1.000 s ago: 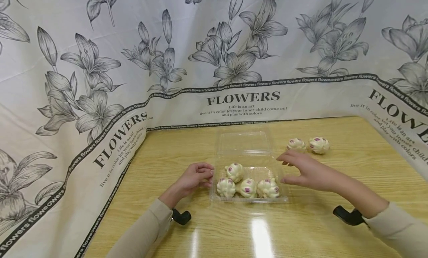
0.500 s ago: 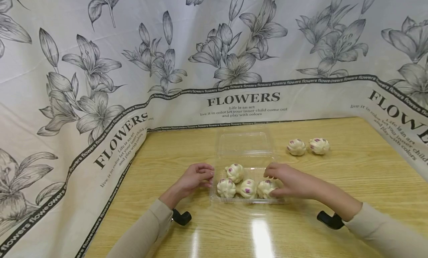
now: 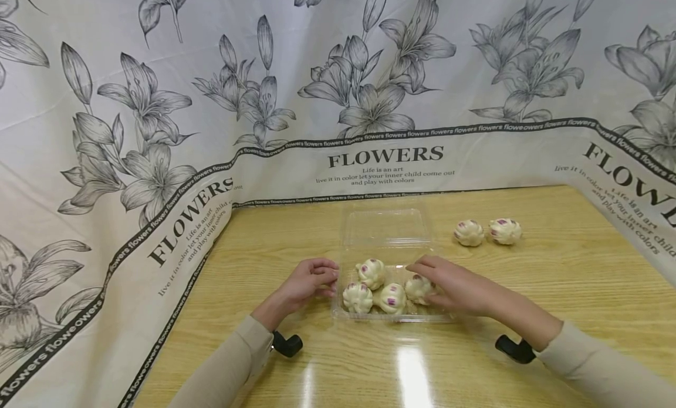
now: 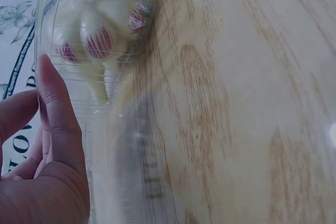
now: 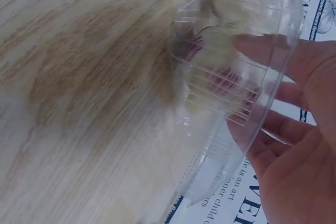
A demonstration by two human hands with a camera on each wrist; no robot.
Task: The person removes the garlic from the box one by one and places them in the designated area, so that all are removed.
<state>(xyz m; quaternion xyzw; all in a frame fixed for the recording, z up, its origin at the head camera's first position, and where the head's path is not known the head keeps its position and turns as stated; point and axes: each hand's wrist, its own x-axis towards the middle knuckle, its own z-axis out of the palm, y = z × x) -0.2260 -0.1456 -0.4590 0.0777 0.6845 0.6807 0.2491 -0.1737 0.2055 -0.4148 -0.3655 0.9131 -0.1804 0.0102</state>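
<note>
A clear plastic clamshell box (image 3: 338, 311) lies open on the table, with several garlic bulbs in its near tray. They are cream with purple patches and look like models. My left hand (image 3: 306, 283) is at the tray's left side; in the left wrist view its thumb (image 4: 60, 114) and fingers pinch the rim. Over the tray's right side, my right hand (image 3: 456, 286) holds the rightmost garlic bulb (image 3: 419, 289) between thumb and fingers. Through the clear wall, the right wrist view shows the thumb (image 5: 257, 48) against that bulb. The hand partly hides it in the head view.
Two more garlic bulbs, a left one (image 3: 469, 233) and a right one (image 3: 505, 231), lie on the wooden table (image 3: 274, 238) behind and right of the box. The box's lid (image 3: 385, 226) lies folded back. A flower-printed cloth (image 3: 391, 114) hangs around the table's back and sides.
My right hand has come left and down from beside the box into the tray and taken hold of the rightmost garlic bulb, which has shifted slightly left and back. My left hand has stayed put.
</note>
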